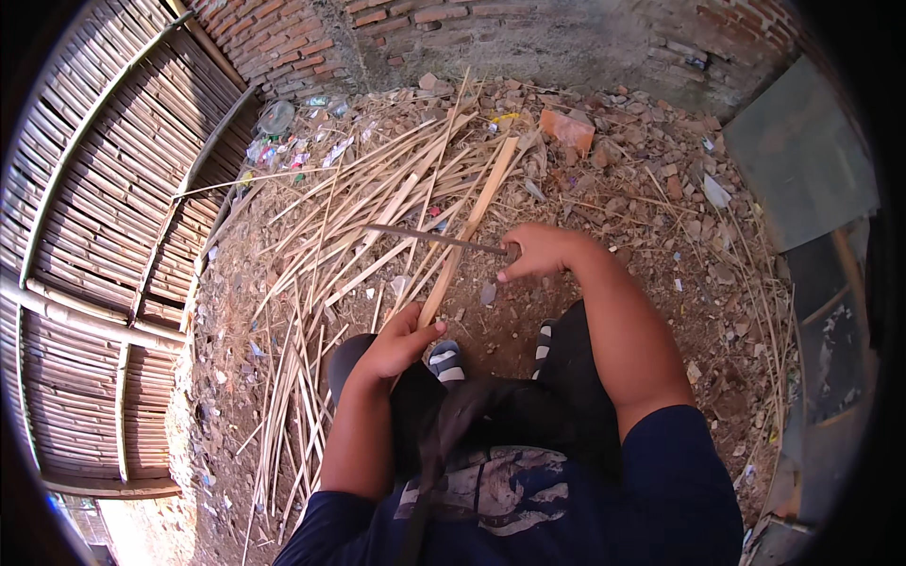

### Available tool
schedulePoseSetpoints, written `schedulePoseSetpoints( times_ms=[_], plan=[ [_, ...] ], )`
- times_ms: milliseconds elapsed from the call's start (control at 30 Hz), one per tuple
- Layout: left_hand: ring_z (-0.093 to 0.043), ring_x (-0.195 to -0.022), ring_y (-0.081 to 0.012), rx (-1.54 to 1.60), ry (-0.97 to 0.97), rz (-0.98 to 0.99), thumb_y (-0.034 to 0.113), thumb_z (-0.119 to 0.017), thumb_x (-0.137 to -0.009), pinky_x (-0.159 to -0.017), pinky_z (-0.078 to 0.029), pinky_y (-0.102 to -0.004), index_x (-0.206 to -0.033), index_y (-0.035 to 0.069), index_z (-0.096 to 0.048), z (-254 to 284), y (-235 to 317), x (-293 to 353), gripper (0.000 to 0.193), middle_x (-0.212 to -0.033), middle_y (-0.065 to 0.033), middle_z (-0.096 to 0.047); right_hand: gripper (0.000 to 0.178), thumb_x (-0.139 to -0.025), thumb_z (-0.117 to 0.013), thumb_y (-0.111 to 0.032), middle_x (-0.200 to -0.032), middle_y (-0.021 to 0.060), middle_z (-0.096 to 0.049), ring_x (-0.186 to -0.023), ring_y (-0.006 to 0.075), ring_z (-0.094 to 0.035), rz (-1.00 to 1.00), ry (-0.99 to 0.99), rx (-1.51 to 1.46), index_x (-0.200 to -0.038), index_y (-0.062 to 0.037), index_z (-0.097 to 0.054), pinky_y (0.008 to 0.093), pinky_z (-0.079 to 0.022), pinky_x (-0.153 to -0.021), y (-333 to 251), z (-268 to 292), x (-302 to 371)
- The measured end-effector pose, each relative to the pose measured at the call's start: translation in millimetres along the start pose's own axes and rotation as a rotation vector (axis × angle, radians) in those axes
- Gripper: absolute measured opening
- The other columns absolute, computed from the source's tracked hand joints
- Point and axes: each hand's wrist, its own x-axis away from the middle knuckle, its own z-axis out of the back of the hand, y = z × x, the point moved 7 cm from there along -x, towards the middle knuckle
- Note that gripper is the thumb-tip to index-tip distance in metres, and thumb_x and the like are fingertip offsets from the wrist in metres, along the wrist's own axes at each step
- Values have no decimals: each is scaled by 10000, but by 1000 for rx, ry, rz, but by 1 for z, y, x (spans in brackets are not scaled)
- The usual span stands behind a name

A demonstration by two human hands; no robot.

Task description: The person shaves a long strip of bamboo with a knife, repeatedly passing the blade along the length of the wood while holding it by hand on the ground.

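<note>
My left hand (pixel 401 343) is closed round the near end of a flat, pale bamboo strip (pixel 485 198). The strip slants up and away to the right, over a pile of thinner strips. A long, dark knife (pixel 415 234) is gripped by its handle in my right hand (pixel 540 253). Its blade points left and crosses the strip about midway along; whether the edge touches the wood I cannot tell. Many split bamboo strips (pixel 377 203) lie on the ground ahead, and more thin ones (pixel 288 406) lie along my left side.
A brick wall (pixel 434 33) closes off the far side. To the left stands a bamboo slat screen (pixel 104 170). Rubble and an orange brick piece (pixel 567 130) lie far right of centre, with plastic litter (pixel 278 118) far left. A grey panel (pixel 797 156) leans at the right.
</note>
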Motion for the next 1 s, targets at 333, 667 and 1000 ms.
schedulePoseSetpoints(
  times_ms=[333, 667, 1000],
  plan=[
    [-364, -552, -61, 18, 17, 42, 248, -687, -940, -500, -272, -235, -1054, 69, -539, -3, 4, -1, 258, -692, 62, -437, 586, -804, -779, -414, -1052, 216, -707, -988, 346, -688, 28, 130, 183, -1206, -3, -665, 442, -532, -851, -4, -4, 3],
    [-375, -559, -60, 9, 26, 11, 245, -698, -930, -500, -282, -241, -1041, 56, -533, -4, 9, 1, 274, -697, 59, -443, 596, -785, -808, -399, -1022, 205, -713, -921, 316, -698, -68, 193, -98, -1203, 0, -660, 410, -534, -801, 27, 13, -9],
    [-380, -573, -62, 27, 53, 8, 254, -699, -932, -512, -284, -237, -1038, 59, -525, -9, 13, 4, 282, -707, 59, -442, 560, -756, -807, -421, -944, 174, -711, -839, 309, -705, 99, -4, 139, -1114, -12, -672, 405, -542, -775, -21, -27, -5]
  ],
)
